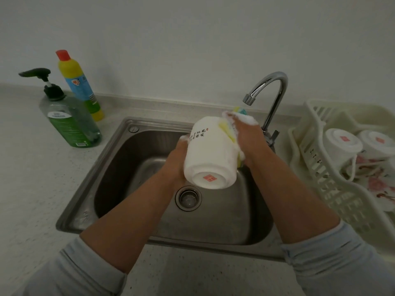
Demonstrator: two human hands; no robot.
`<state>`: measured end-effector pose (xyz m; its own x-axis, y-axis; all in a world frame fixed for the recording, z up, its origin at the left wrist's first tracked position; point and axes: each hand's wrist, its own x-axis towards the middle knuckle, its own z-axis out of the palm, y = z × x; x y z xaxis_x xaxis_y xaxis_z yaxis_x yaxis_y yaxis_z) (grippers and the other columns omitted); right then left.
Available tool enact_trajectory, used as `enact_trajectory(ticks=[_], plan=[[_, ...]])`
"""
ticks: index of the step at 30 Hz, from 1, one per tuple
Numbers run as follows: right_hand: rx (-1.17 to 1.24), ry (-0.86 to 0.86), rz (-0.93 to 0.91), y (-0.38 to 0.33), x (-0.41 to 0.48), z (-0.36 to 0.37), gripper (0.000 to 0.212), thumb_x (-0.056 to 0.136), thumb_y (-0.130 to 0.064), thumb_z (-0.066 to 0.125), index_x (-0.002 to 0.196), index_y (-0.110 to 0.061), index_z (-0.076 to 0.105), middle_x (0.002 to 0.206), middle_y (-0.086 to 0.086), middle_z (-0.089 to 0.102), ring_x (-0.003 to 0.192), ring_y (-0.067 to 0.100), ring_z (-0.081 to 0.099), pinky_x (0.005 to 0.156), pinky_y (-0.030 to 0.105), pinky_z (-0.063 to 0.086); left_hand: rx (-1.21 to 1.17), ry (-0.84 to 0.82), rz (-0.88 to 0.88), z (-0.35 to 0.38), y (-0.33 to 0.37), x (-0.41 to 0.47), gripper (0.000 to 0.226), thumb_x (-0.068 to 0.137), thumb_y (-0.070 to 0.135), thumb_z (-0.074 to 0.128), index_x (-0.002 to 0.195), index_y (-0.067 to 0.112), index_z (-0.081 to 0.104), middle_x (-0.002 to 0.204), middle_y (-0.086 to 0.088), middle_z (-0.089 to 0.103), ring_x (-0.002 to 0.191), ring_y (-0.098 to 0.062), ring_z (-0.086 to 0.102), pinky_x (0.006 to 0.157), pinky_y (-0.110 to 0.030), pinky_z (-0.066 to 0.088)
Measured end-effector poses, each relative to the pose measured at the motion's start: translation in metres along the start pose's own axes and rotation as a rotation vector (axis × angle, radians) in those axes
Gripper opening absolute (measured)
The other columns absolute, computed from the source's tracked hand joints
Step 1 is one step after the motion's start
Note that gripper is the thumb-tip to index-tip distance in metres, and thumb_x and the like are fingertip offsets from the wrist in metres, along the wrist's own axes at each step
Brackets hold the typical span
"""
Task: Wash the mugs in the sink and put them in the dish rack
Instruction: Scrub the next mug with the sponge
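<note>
Counter: pump bottle, yellow bottle, rack

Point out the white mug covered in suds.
The mug held over the sink, left hand gripping it, right hand holding a sponge against it. The other two mugs sit upturned in the dish rack.

I hold a mug over the sink; two bottles stand left, the dish rack right, the tap behind.

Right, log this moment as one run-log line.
scrubbing | left hand holds mug | right hand holds sponge against it | rack holds two mugs
</note>
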<state>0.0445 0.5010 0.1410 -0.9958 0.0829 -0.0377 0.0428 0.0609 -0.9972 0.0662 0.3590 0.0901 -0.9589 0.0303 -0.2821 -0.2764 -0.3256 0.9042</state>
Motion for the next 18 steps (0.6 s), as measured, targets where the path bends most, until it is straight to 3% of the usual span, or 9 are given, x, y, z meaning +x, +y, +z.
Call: enact_trajectory(ticks=[2, 4, 5, 8, 10, 13, 15, 18], plan=[[-0.047, -0.043, 0.006, 0.000, -0.002, 0.001, 0.026, 0.092, -0.021, 0.057, 0.066, -0.017, 0.059, 0.058, -0.002, 0.054, 0.059, 0.012, 0.049, 0.058, 0.022, 0.040, 0.247, 0.037, 0.219, 0.001, 0.010, -0.003, 0.032, 0.102, 0.027, 0.034, 0.090, 0.007, 0.055, 0.087, -0.007, 0.060, 0.082, -0.015, 0.056, 0.072, -0.025, 0.046], [-0.149, -0.062, 0.022, 0.001, -0.004, 0.004, 0.025, 0.093, -0.022, 0.055, 0.068, -0.019, 0.058, 0.062, -0.004, 0.053, 0.059, 0.008, 0.047, 0.058, 0.021, 0.039, 0.372, 0.012, 0.357, 0.001, 0.015, -0.002, 0.033, 0.101, 0.024, 0.034, 0.082, 0.006, 0.053, 0.076, -0.003, 0.058, 0.068, -0.004, 0.054, 0.061, -0.013, 0.044], [-0.192, -0.076, 0.041, 0.001, -0.006, 0.005, 0.025, 0.094, -0.023, 0.053, 0.070, -0.017, 0.058, 0.065, -0.003, 0.052, 0.059, 0.006, 0.045, 0.056, 0.017, 0.039, 0.368, -0.007, 0.378, 0.002, 0.018, -0.003, 0.032, 0.100, 0.022, 0.038, 0.074, 0.008, 0.050, 0.066, 0.003, 0.055, 0.057, -0.001, 0.050, 0.054, -0.011, 0.042], [-0.230, -0.179, 0.045, -0.001, -0.008, 0.008, 0.033, 0.096, -0.018, 0.049, 0.094, 0.013, 0.060, 0.075, 0.010, 0.053, 0.063, 0.011, 0.046, 0.052, 0.013, 0.038, 0.273, -0.035, 0.320, 0.004, 0.019, -0.004, 0.033, 0.096, 0.018, 0.048, 0.064, 0.010, 0.048, 0.048, 0.008, 0.050, 0.043, -0.003, 0.048, 0.046, -0.015, 0.043], [-0.299, -0.185, 0.080, -0.004, -0.010, 0.007, 0.032, 0.097, -0.022, 0.049, 0.085, 0.006, 0.060, 0.074, 0.008, 0.052, 0.063, 0.012, 0.045, 0.052, 0.017, 0.038, 0.234, -0.031, 0.264, 0.004, 0.016, -0.005, 0.031, 0.095, 0.016, 0.050, 0.065, 0.007, 0.052, 0.048, 0.007, 0.054, 0.043, -0.004, 0.051, 0.046, -0.015, 0.045], [-0.309, -0.175, 0.245, -0.007, -0.009, 0.007, 0.030, 0.095, -0.031, 0.049, 0.067, -0.022, 0.045, 0.069, -0.005, 0.045, 0.058, 0.006, 0.042, 0.054, 0.017, 0.035, 0.119, -0.036, 0.146, 0.004, 0.013, -0.009, 0.023, 0.093, 0.021, 0.054, 0.075, 0.007, 0.059, 0.066, -0.005, 0.061, 0.061, -0.015, 0.059, 0.065, -0.028, 0.052], [-0.317, -0.173, 0.249, -0.006, -0.008, 0.009, 0.030, 0.095, -0.033, 0.049, 0.067, -0.023, 0.043, 0.070, -0.006, 0.045, 0.059, 0.006, 0.042, 0.055, 0.018, 0.036, 0.016, -0.041, 0.057, 0.003, 0.011, -0.009, 0.020, 0.090, 0.025, 0.057, 0.089, 0.007, 0.064, 0.088, -0.015, 0.061, 0.080, -0.027, 0.058, 0.083, -0.044, 0.050], [-0.282, -0.284, 0.199, -0.005, -0.010, 0.014, 0.022, 0.093, -0.032, 0.053, 0.079, -0.016, 0.052, 0.078, 0.004, 0.056, 0.070, 0.016, 0.054, 0.070, 0.027, 0.047, -0.035, 0.007, -0.002, 0.002, 0.009, -0.008, 0.033, 0.088, 0.028, 0.062, 0.106, 0.001, 0.063, 0.102, -0.021, 0.061, 0.090, -0.033, 0.058, 0.093, -0.052, 0.046]])
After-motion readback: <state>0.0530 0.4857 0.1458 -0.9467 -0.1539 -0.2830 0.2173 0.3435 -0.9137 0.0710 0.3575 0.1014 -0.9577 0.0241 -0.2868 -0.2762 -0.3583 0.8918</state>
